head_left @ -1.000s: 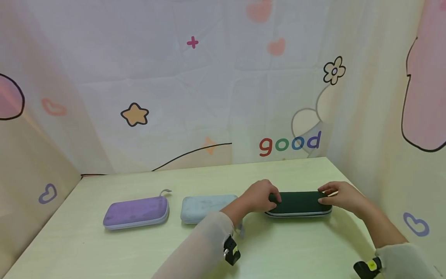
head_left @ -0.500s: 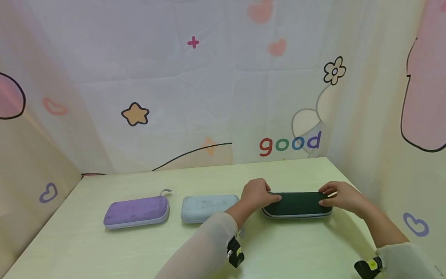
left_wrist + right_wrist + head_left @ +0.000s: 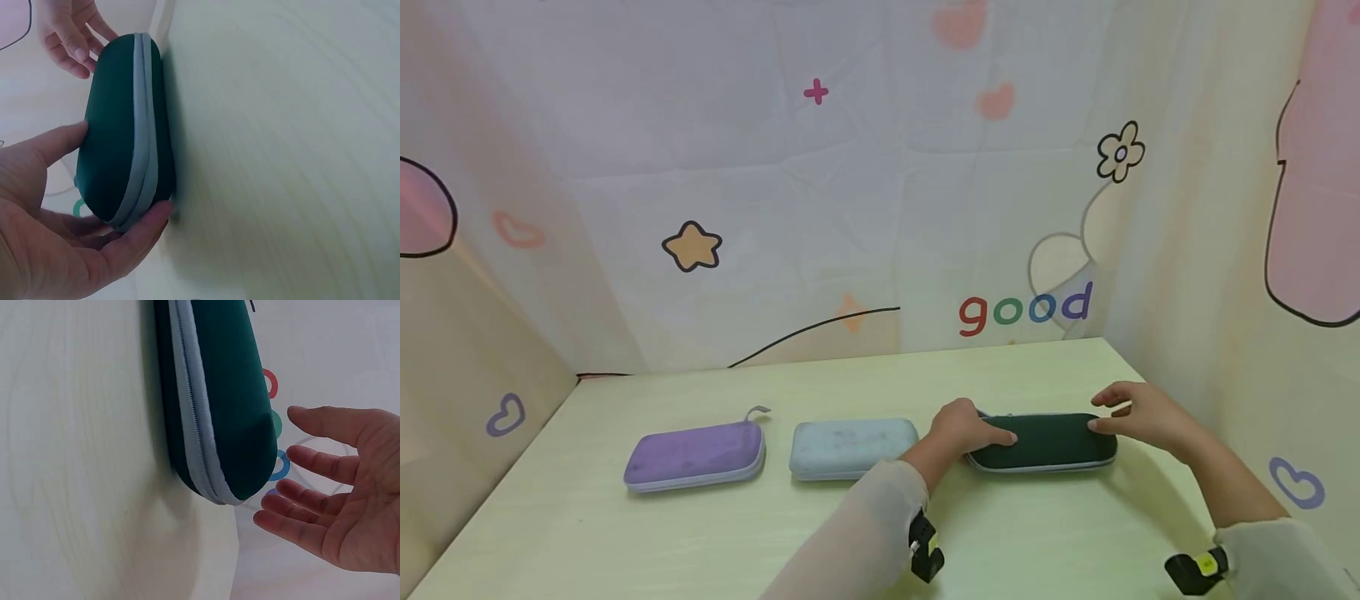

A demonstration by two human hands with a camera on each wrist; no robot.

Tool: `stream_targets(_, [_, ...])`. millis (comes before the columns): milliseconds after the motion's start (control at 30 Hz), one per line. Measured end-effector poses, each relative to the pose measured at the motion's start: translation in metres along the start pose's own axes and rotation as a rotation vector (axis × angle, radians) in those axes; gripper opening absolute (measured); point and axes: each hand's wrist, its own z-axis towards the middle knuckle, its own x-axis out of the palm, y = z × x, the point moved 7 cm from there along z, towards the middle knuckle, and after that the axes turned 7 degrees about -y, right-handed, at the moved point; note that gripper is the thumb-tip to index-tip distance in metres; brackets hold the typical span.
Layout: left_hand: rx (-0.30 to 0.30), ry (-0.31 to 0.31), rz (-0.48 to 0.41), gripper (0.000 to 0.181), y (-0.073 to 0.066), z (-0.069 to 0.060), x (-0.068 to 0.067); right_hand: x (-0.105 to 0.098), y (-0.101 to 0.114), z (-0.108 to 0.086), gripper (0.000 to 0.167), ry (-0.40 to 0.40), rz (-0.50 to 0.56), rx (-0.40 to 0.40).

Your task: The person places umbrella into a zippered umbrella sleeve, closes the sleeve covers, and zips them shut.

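A dark green zip case [image 3: 1047, 442] with a pale zip band lies at the right of the table, its zip closed along the side in view. My left hand [image 3: 961, 429] grips its left end. In the left wrist view, the thumb [image 3: 62, 142] presses the lid and the fingers curl round the end and lower edge of the case. By the right end is my right hand [image 3: 1146, 419]. The right wrist view has its fingers [image 3: 306, 528] loosely spread and apart from the case.
Left of the green case lies a light blue zip case [image 3: 850, 450], partly behind my left forearm. Farther left is a purple zip case [image 3: 694, 456] with a small strap [image 3: 756, 410]. A printed cloth [image 3: 820, 208] hangs behind the pale table [image 3: 700, 542].
My left hand has gone from fingers on the lid's left end to a grip round that end. My right hand has lifted slightly off the right end.
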Motion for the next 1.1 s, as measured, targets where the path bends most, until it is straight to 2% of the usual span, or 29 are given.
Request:
stream_targets(267, [-0.062,0.087,-0.038,0.063,0.002,-0.001,0.008,-0.003,0.006,-0.001,0.049,-0.024,0.002,0.006])
stream_targets(467, [-0.103,0.093,-0.126,0.060,0.005,-0.005,0.010,-0.002,0.009,0.000,0.048,-0.028,0.008,0.005])
stream_targets(733, [-0.076,0.072,-0.377,0.057,-0.001,-0.010,0.005,-0.001,0.012,-0.002,0.047,-0.030,0.014,0.001])
stream_targets(867, [-0.078,0.036,-0.505,0.059,-0.002,-0.011,0.001,-0.002,0.016,-0.003,0.045,-0.033,0.026,-0.012])
stream_targets(967, [-0.057,-0.004,-0.520,0.060,-0.002,-0.010,-0.004,-0.002,0.021,-0.004,0.044,-0.036,0.035,-0.024])
stream_targets(1100, [0.015,-0.035,-0.478,0.058,-0.001,-0.010,-0.012,-0.002,0.027,-0.006,0.042,-0.044,0.066,-0.056])
